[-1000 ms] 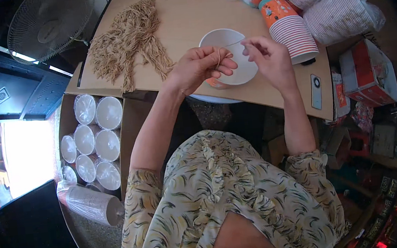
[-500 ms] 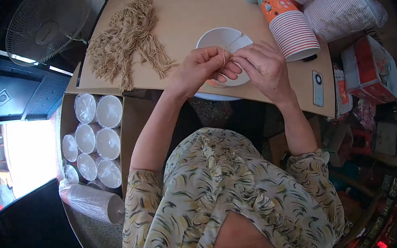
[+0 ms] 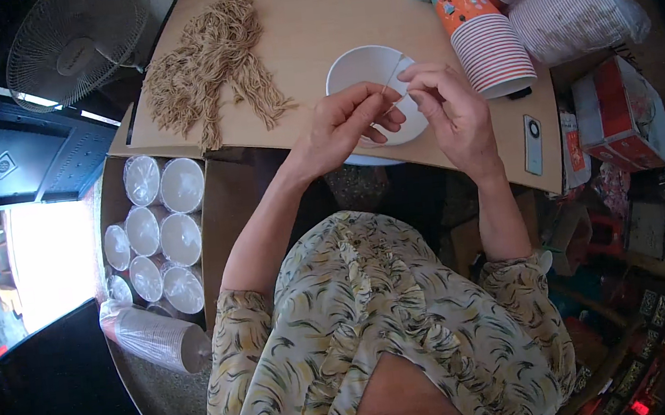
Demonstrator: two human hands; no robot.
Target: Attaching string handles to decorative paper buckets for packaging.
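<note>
My left hand (image 3: 347,124) pinches a thin tan string (image 3: 395,106) between thumb and fingers. A length of it stretches across to my right hand (image 3: 453,108), whose thumb and forefinger close on it. Both hands hover over the near side of a white paper bowl (image 3: 347,68), which stands near the table's front edge and is partly hidden by them. Part of the string shows against the inside of the bowl. To the left of the bowl lies a loose heap of tan strings (image 3: 210,63).
A stack of striped paper bowls (image 3: 491,52) lies at right, with plastic-wrapped stacks (image 3: 566,17) behind. A phone (image 3: 533,145) rests by the table's (image 3: 299,30) right edge. Left of me, a carton (image 3: 207,195) holds wrapped bowls (image 3: 181,240). A fan (image 3: 77,52) stands far left.
My hands have moved apart. The right hand has shifted slightly right, and a length of string now shows between them.
</note>
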